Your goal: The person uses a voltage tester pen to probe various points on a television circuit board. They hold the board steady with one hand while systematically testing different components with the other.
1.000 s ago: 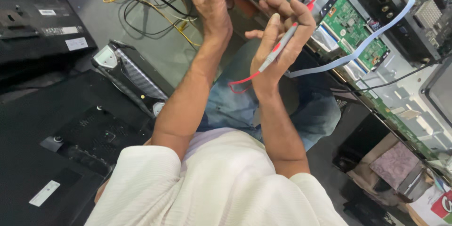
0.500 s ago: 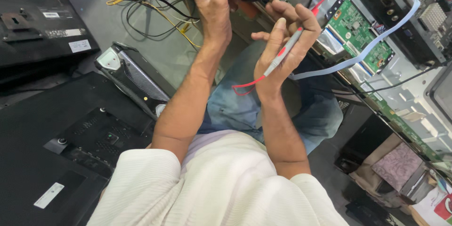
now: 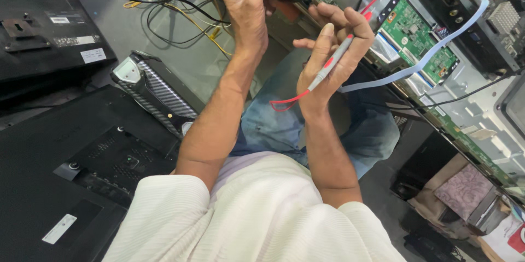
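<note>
My right hand (image 3: 333, 54) pinches a grey and red probe (image 3: 330, 63); my left hand (image 3: 246, 5) is raised near the top edge.

Probe sits clamped between my right thumb and fingers, its red wire (image 3: 284, 102) looping under the wrist. Can't tell if my left hand grips anything, fingers partly cut off. Hands apart. Green circuit board (image 3: 415, 30) and pale flat ribbon cable (image 3: 432, 49) lie to the right; black TV back panel (image 3: 65, 169) at left.

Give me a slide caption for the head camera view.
Right hand grips a grey-and-red test probe near a green circuit board; left hand reaches forward.
</note>
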